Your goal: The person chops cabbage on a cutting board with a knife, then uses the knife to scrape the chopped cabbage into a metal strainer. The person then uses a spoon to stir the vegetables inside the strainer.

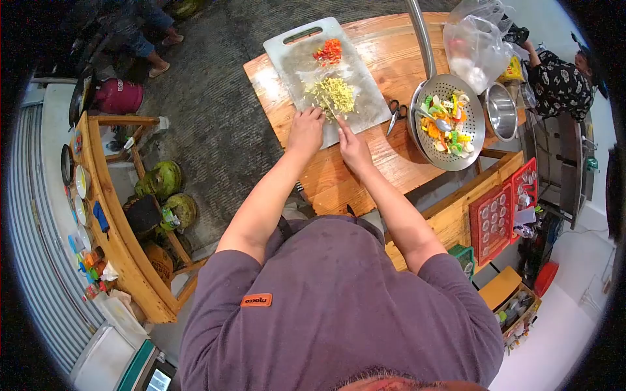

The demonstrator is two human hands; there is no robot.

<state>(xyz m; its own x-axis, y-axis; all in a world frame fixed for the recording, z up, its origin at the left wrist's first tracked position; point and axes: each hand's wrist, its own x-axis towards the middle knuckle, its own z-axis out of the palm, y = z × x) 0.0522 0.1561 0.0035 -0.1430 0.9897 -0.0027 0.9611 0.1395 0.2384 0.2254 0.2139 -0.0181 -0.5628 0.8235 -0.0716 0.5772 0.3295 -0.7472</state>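
Note:
My right hand (354, 148) is closed around a knife (332, 113), whose thin blade points up and left at the lower side of a pale yellow chopped pile (334, 95). Beside it, my left hand (305, 132) rests at the near left edge of the white cutting board (301, 60). Its fingers are curled close together by the blade, and what they hold, if anything, is hidden. Chopped red pieces (328, 52), perhaps chili, lie farther up the board. Black-handled scissors (396, 116) are just right of the board.
A perforated metal strainer (476, 111) holds mixed cut vegetables and a spoon. Behind it are a steel bowl (501, 112) and plastic bags (475, 55). Red trays (492, 221) stand at right. Another person (562, 85) is at the far right; someone's legs show at upper left.

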